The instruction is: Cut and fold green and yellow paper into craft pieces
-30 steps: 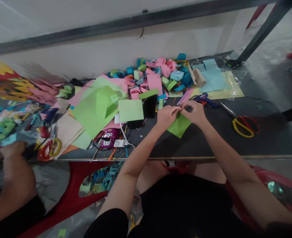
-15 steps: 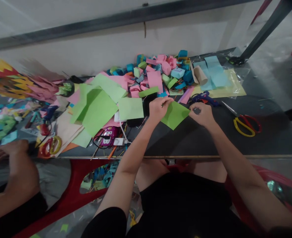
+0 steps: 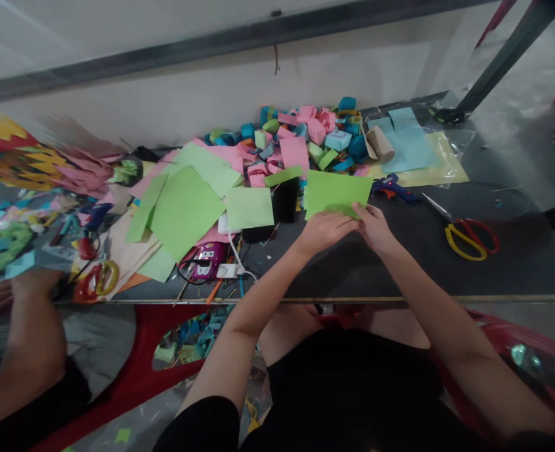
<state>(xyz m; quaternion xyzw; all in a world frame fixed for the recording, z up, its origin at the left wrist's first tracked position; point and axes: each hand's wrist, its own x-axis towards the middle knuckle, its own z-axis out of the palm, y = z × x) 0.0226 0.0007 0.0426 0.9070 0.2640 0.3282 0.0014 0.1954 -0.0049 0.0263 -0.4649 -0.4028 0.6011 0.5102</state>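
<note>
A bright green sheet of paper (image 3: 336, 190) is held up above the dark table, its broad face turned toward me. My left hand (image 3: 327, 229) grips its lower edge, the fingers reaching across to the right. At the lower right corner my right hand (image 3: 374, 227) pinches the same sheet, thumb on the near face, and the two hands touch. A blue glue gun (image 3: 393, 187) lies just right of the paper. Farther right rest scissors (image 3: 470, 237) with red and yellow handles. To the left are a pale green square (image 3: 249, 207) and larger green sheets (image 3: 186, 213).
Curled paper pieces (image 3: 301, 135) in pink, blue and green heap up along the wall. Beside them lie a cardboard tube (image 3: 380, 144) and light blue paper (image 3: 409, 141). A purple power socket (image 3: 209, 258) with cords sits near the front edge. A co-worker's arm (image 3: 35, 333) is at far left.
The green sheet has turned from a diamond slant to upright and level, and has risen slightly. My hands have come together at its lower edge. The co-worker's arm has shifted a little.
</note>
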